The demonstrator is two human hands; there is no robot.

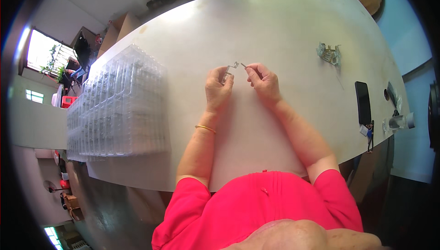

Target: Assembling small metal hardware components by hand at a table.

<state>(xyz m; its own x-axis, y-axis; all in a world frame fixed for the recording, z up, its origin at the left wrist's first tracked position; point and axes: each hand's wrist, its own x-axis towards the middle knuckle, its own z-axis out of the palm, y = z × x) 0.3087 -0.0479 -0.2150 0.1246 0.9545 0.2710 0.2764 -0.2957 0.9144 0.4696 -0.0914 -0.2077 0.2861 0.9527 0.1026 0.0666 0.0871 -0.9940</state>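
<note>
Above the middle of the table, my left hand [218,88] is closed on a small bent metal bracket [235,65], whose angled end sticks out past the fingertips. Just to its right, my right hand [264,83] pinches a short thin metal pin [244,65]. The pin's tip points toward the bracket, with a small gap between the two. Fingers hide the lower part of the bracket and the pin's other end. Off to the right on the table lies a pile of small metal parts [329,54].
A tall stack of clear plastic trays [121,108] stands on the left of the white table [275,25]. Near the right edge are a black phone [362,102], keys on a strap [369,133] and a clear bottle [398,122] lying on its side.
</note>
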